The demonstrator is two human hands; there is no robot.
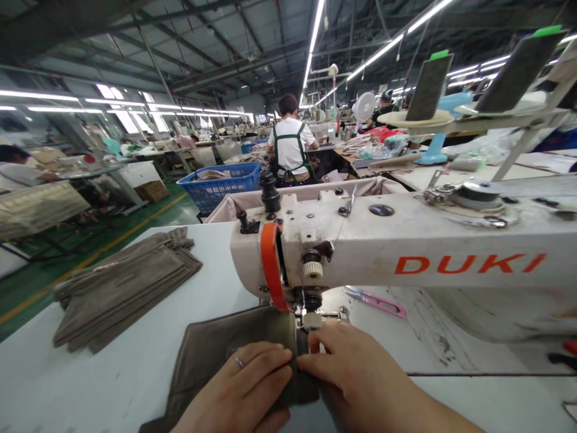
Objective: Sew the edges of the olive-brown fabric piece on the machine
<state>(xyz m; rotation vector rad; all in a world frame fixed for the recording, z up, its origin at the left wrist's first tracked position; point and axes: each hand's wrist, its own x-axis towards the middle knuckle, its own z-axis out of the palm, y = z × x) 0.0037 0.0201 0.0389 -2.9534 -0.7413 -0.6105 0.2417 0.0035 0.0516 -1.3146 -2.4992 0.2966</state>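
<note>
A dark olive-brown fabric piece (211,344) lies on the white table, its right edge under the needle area of the sewing machine (360,240). My left hand (247,385), with a ring on one finger, rests flat on top of the fabric with its fingers stretched toward the seam. At the fabric's right edge, just in front of the presser foot, my right hand (347,367) pinches the edge between thumb and fingers. The needle itself is hidden behind the machine head and my right hand.
A stack of similar fabric pieces (130,276) lies on the table's left. Pink thread snips (378,302) rest behind my right hand. Beyond the machine are a fabric-lined bin (225,207), a blue basket (220,183) and a seated person (291,144). Thread cones (428,87) stand at right.
</note>
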